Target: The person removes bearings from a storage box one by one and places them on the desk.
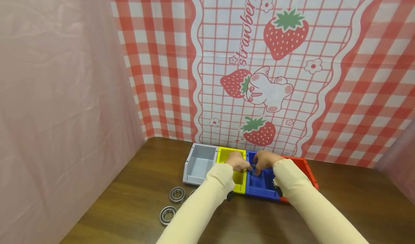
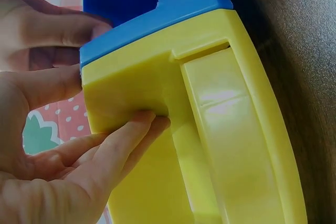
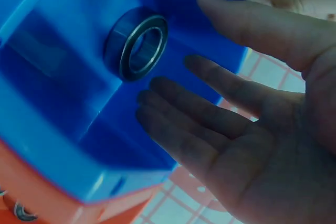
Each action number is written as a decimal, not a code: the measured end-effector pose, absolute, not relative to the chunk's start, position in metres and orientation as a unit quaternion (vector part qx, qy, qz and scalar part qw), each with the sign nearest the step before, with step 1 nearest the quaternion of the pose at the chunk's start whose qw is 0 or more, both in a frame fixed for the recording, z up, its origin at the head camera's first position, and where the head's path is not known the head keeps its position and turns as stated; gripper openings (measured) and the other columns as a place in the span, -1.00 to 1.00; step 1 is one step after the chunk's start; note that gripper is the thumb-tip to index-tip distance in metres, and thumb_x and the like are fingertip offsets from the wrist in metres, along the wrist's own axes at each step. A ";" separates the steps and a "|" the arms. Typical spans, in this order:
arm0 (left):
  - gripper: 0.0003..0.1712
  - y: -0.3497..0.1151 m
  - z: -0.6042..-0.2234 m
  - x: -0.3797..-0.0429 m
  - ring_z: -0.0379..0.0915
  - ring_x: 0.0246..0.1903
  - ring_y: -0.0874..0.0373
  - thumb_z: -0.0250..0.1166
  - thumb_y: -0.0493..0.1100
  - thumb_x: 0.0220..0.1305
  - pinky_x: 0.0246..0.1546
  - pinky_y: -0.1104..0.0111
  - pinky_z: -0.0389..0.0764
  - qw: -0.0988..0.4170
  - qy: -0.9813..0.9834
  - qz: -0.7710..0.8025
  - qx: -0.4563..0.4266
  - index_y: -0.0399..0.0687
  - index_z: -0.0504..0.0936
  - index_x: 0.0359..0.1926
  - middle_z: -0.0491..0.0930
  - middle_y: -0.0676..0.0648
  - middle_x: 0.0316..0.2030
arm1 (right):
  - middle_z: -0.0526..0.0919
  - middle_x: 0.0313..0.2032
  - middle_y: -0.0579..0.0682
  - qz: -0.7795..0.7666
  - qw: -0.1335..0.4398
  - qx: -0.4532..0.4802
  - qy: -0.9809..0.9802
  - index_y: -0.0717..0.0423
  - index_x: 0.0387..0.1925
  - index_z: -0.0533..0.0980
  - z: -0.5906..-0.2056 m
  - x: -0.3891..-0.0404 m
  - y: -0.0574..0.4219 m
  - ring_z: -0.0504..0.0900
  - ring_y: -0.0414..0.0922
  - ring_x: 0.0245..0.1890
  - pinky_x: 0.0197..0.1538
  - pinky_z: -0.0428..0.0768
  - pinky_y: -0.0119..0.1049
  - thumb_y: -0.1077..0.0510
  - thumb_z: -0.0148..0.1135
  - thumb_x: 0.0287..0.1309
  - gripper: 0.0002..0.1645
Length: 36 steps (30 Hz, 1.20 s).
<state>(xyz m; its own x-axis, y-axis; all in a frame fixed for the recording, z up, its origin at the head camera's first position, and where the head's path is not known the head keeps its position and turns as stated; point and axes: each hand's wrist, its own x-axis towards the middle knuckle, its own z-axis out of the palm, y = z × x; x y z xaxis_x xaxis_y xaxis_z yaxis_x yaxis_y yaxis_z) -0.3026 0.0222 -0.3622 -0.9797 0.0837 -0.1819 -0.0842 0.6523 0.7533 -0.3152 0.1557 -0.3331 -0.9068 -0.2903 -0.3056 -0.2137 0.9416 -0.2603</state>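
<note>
You're touching yellow bin [image 2: 236,114] w/ L hand [image 1: 237,161], thumb & fingers apart; R hand [image 3: 275,142], digits spread, is hovering nr bearing [image 3: 119,48] in blue bin [image 1: 263,192].

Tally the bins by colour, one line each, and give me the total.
Grey bin: 1
Yellow bin: 1
Blue bin: 1
Red bin: 1
Total: 4
</note>
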 end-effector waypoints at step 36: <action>-0.54 0.021 -0.367 -0.302 0.40 -0.63 0.17 0.50 -0.16 -0.04 -0.31 0.30 0.67 0.094 0.902 0.422 -0.004 -0.35 0.59 -0.15 0.54 -0.11 -0.44 | 0.59 -0.47 0.01 -0.083 0.123 -0.126 0.981 0.25 -0.38 0.59 -0.360 -0.315 0.147 0.46 -0.11 -0.44 -0.32 0.53 -0.29 0.33 0.32 -0.17 -0.81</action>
